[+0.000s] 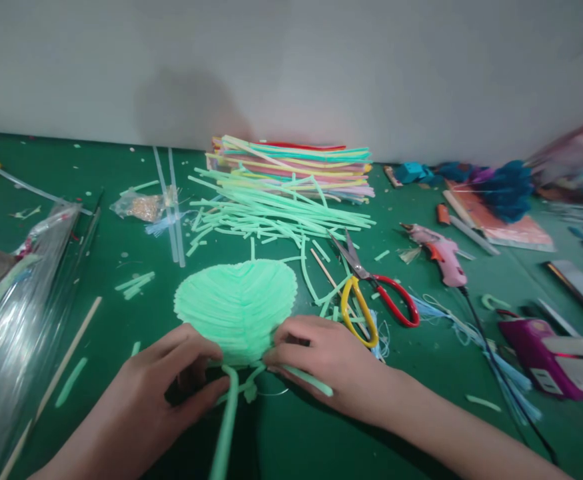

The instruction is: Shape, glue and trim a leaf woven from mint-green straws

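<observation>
A mint-green leaf shape built from pipe cleaners (241,297) lies on the green table in front of me, its ribs fanning from a middle line. My left hand (186,370) pinches at its lower left edge, beside a green pipe cleaner (228,413) that runs down toward me. At the lower right edge, the fingers of my right hand (316,357) are pressed together on the leaf. Another short green pipe cleaner end (308,380) sticks out under that hand. Small curled green pieces (250,392) sit between both hands.
Behind the leaf lie loose green pipe cleaners (281,210) and a multicoloured bundle (296,167). Scissors (366,277) with red and yellow handles rest close to my right hand. Further right are a pink glue gun (444,257) with its cord and a purple device (546,353). Clear plastic (36,327) lies left.
</observation>
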The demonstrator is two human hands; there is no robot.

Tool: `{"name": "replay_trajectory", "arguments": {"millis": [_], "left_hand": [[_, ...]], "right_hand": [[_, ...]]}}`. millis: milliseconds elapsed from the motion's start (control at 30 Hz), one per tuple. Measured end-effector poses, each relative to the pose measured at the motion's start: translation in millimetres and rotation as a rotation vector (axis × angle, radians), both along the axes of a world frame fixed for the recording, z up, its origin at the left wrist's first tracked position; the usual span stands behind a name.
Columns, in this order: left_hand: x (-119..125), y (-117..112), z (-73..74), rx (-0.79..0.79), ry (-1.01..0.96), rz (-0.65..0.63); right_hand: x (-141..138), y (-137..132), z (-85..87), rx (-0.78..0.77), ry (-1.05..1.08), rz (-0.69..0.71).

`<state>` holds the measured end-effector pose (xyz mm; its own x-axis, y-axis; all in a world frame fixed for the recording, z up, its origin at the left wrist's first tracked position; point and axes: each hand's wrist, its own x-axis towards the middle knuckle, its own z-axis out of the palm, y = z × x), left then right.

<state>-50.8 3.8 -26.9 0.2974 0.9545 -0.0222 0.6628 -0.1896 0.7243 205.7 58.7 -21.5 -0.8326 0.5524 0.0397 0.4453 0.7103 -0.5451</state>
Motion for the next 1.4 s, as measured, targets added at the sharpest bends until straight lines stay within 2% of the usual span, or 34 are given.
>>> {"name": "replay_trajectory", "arguments": {"millis": [200, 400, 667, 967, 1167, 1400], "left_hand": [[-0.1, -3.9, -14.8, 0.220, 0.119, -0.156], [-0.3, -9.6, -14.5, 0.276, 0.159, -0.184], [-8.9, -15.6, -12.8, 0.331, 0.178, -0.103], [-17.0, -19.3, -13.9, 0.229, 0.114, -0.021], [-10.9, -14.4, -9.8, 0.295, 0.104, 0.001], [-16.3, -18.9, -15.3, 0.295, 0.112, -0.010]], "right_hand": [[9.5, 0.5, 1.8, -0.188, 0.114, -0.053], [28.4, -10.2, -8.7, -0.155, 0.301, -0.261], [26.5, -12.9, -12.8, 0.058, 0.186, -0.241], [30.6, -13.7, -18.1, 0.008, 0.157, -0.263], [28.7, -12.8, -12.4, -0.005, 0.130, -0.297], [27.9, -14.8, -13.9, -0.032, 0.138, -0.330]]}}
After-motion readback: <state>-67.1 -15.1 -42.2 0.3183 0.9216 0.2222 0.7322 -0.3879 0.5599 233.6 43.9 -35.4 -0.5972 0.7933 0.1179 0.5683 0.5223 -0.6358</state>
